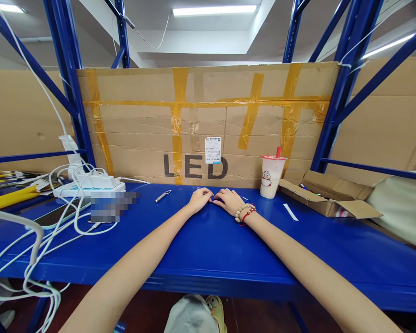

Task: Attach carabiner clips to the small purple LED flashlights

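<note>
Both hands rest close together near the back of the blue shelf (pixel 201 245), in front of the cardboard. My left hand (pixel 200 200) has its fingers bent and drawn together. Beside it, my right hand (pixel 229 200) is curled, with a beaded bracelet (pixel 241 213) and a red one at the wrist. A small, thin dark blue or purple item (pixel 215 200) shows between the fingertips of the two hands; its shape is too small to make out. A silver tool (pixel 162 196) lies left of my left hand.
Right of the hands stands a drink cup (pixel 272 178) with a red straw, near a white strip (pixel 290 212) and an open cardboard box (pixel 327 194). A power strip (pixel 93 185), tangled white cables and a phone (pixel 57 215) lie left. Taped cardboard (pixel 142 134) closes the back.
</note>
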`<move>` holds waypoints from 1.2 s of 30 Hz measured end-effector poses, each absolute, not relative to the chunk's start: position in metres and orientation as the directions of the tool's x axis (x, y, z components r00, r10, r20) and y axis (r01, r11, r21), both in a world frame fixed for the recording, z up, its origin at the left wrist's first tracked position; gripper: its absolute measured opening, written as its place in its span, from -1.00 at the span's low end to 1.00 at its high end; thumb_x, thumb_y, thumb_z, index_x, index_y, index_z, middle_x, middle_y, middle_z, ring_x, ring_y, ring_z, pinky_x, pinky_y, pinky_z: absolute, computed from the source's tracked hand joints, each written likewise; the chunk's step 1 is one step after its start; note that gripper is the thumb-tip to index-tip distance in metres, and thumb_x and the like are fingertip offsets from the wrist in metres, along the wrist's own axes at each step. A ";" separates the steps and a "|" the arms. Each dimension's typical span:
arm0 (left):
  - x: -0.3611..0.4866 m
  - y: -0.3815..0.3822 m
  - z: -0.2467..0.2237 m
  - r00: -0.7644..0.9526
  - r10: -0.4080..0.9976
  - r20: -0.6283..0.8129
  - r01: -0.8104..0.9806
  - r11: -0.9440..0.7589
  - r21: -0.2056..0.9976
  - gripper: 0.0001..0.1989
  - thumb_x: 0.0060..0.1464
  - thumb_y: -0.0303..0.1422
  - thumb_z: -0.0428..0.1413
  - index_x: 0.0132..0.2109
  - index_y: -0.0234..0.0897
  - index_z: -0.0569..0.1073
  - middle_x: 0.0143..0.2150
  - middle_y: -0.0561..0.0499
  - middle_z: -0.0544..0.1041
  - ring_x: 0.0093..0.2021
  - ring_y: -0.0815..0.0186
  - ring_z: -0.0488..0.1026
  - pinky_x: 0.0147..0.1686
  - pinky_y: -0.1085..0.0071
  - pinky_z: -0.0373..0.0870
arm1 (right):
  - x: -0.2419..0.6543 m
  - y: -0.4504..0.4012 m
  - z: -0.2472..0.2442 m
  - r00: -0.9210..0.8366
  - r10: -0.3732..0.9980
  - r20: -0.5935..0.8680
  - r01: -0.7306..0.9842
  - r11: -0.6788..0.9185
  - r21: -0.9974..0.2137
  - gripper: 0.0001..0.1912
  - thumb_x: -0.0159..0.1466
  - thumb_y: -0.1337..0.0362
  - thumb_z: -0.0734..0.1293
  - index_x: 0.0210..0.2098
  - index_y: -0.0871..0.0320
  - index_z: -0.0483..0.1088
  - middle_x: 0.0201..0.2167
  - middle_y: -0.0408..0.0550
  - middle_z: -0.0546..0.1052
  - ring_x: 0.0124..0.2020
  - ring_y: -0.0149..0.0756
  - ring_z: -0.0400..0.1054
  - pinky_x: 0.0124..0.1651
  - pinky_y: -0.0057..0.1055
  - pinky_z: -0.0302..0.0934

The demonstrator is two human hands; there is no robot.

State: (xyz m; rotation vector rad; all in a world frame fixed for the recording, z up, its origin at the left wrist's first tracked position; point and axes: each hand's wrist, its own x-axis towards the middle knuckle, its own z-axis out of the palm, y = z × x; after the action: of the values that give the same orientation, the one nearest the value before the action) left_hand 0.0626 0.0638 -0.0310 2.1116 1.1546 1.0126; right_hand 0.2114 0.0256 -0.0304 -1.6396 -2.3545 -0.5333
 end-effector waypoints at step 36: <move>0.063 0.067 -0.033 0.353 0.898 0.263 0.708 -0.440 0.553 -0.52 0.14 -0.17 -0.25 -0.53 -0.28 0.39 -0.32 -0.04 0.50 -0.14 0.13 0.35 -0.03 0.16 0.13 | 0.205 0.021 -0.026 -0.362 0.850 0.382 0.932 0.330 0.150 -0.66 0.35 0.14 0.00 -0.14 0.19 0.27 -0.18 -0.01 0.48 -0.18 -0.30 0.35 -0.14 -0.37 0.00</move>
State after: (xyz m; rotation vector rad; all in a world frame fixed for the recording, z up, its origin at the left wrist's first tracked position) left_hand 0.0631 0.0666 -0.0333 2.2778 1.4151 0.7717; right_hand 0.2054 0.0213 -0.0260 -1.6156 -2.3604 -0.5088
